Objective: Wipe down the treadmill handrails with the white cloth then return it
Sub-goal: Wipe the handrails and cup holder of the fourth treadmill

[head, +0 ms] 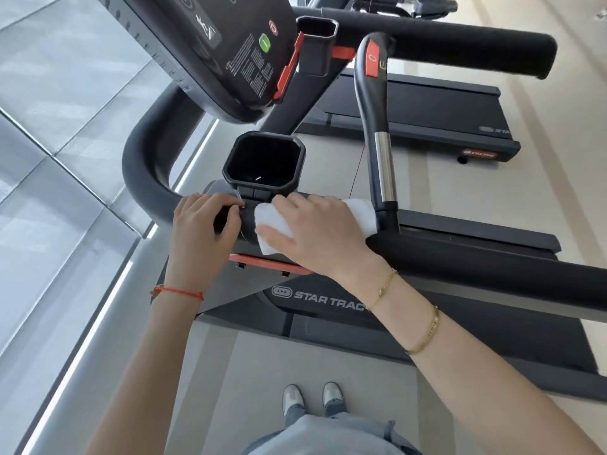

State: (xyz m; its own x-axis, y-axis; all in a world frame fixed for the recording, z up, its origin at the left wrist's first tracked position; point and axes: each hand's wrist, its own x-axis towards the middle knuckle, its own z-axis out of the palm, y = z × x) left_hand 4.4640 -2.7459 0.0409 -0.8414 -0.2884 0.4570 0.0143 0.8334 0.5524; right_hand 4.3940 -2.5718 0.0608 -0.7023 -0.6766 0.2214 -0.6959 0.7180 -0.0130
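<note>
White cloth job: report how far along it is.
Done: nothing can be confirmed wiped from this single view. In hand: the right hand presses the white cloth onto the near handrail just below the cup holder, while the left hand grips the same rail beside it. Left: the far handrail shows no cloth on it, and the cloth is not yet returned.

A second treadmill (427,123) stands beyond, on pale flooring (295,356).
</note>
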